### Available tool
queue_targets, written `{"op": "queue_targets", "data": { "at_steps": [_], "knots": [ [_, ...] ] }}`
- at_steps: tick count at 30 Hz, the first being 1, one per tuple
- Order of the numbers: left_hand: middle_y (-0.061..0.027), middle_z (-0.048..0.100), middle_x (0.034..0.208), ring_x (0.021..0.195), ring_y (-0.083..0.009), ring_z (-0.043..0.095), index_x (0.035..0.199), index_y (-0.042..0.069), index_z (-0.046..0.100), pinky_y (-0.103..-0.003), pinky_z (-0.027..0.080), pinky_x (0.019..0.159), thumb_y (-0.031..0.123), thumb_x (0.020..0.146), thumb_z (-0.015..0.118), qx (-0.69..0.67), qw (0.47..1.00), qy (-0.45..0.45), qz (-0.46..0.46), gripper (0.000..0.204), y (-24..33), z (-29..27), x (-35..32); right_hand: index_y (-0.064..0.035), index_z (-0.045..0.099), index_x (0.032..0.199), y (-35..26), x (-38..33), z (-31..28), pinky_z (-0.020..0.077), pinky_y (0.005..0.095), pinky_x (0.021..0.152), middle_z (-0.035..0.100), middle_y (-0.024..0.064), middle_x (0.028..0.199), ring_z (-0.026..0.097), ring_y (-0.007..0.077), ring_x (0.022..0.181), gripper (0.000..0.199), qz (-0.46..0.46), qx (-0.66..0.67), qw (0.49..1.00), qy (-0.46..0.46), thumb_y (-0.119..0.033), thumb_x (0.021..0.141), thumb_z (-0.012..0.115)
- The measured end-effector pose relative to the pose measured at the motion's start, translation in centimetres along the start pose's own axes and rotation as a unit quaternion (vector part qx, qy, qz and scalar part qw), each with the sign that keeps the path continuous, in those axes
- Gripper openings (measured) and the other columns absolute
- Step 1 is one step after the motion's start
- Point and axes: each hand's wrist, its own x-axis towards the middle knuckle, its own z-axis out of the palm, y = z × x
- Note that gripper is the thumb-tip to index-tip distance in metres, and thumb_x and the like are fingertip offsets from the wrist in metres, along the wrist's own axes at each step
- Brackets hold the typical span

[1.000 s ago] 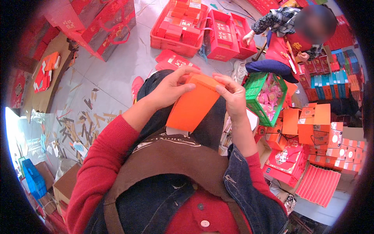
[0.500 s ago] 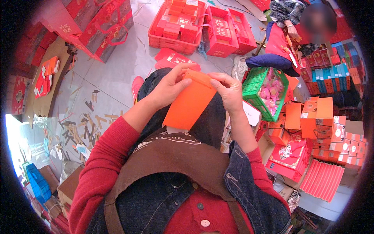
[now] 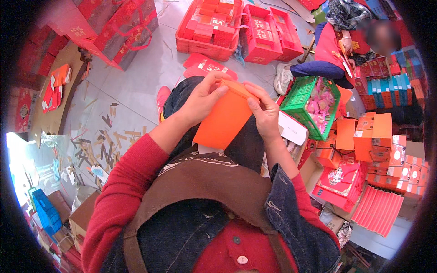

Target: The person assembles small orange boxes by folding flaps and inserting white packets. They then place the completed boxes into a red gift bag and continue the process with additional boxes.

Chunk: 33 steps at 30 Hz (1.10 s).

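Observation:
Over my lap I hold an orange cardboard box [image 3: 224, 119] between both hands. It is tilted, with a pale flap sticking out at its near end. My left hand [image 3: 205, 98] grips the far left corner, thumb lying on the top face. Pinching the far right corner is my right hand [image 3: 264, 111], its thumb near the edge and its fingers behind. The far end of the box is folded along a crease between the two hands. The undersides of the fingers are hidden by the box.
A green crate [image 3: 302, 102] of pink wrapped items stands to my right, near stacked orange boxes [image 3: 371, 136]. A red crate [image 3: 207, 50] of red boxes is ahead. Large red gift bags [image 3: 109, 36] stand at left. Scraps [image 3: 109, 141] litter the floor. A seated person [image 3: 334, 54] works at far right.
My right hand has shifted slightly nearer and its thumb has moved down along the box edge. The far end of the box now shows a folded flap. The other person has leaned and shifted right.

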Motion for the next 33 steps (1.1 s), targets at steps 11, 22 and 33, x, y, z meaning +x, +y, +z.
{"op": "queue_targets", "data": {
  "at_steps": [11,22,33],
  "knots": [
    [-0.0149,0.046,0.128,0.116,-0.0193,0.048,0.135,0.006,0.031,-0.033,0.041,0.096,0.004,0.090,0.053,0.063,0.997,-0.021,0.041,0.049,0.6,0.4,-0.5,-0.0005,0.065,0.106,-2.3,2.0,0.0,0.0446,0.0279,0.087,0.063,0.0091,0.107,0.058,0.0153,0.098,0.027,0.092,-0.089,0.992,-0.013,-0.011,0.082,0.066],
    [-0.0157,0.047,0.129,0.121,-0.0216,0.046,0.136,0.005,0.028,-0.034,0.037,0.100,0.001,0.091,0.050,0.053,0.994,-0.080,0.048,0.050,0.8,0.2,-0.7,-0.0003,0.067,0.106,-4.1,4.5,-1.7,0.0467,0.0258,0.085,0.062,0.0093,0.110,0.059,0.0136,0.096,0.026,0.124,-0.085,0.970,-0.192,-0.002,0.080,0.065],
    [-0.0142,0.050,0.124,0.116,-0.0194,0.049,0.129,0.005,0.033,-0.032,0.041,0.095,0.001,0.091,0.050,0.122,0.986,-0.102,0.049,0.042,0.6,0.9,-0.7,-0.0022,0.067,0.091,-3.9,4.6,-3.1,0.0468,0.0274,0.083,0.060,0.0093,0.110,0.058,0.0140,0.096,0.014,0.131,-0.070,0.965,-0.218,-0.006,0.078,0.068]
  ]
}}
